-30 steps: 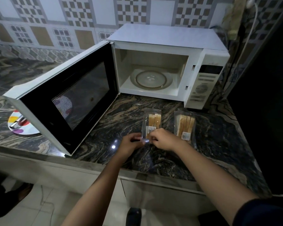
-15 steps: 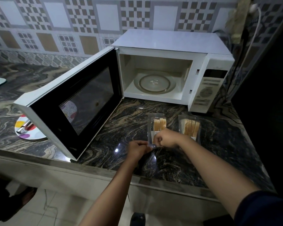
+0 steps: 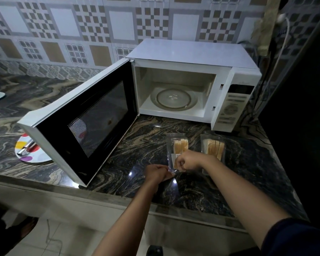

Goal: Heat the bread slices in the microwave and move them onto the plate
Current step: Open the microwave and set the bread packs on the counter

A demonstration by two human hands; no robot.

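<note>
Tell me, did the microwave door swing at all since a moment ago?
No. The microwave door stands just as wide open against the microwave, its outer corner still overlapping the spotted plate. Only the camera shifted.

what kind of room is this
Most likely a home kitchen: a white microwave with its door open stands on a dark marbled stone counter, patterned tiles cover the wall behind, and a spotted plate sits nearby.

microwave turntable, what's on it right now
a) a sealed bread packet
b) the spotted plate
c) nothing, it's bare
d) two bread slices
c: the glass turntable sits bare inside the open microwave, while both hands work at a bread packet out on the counter.
</note>
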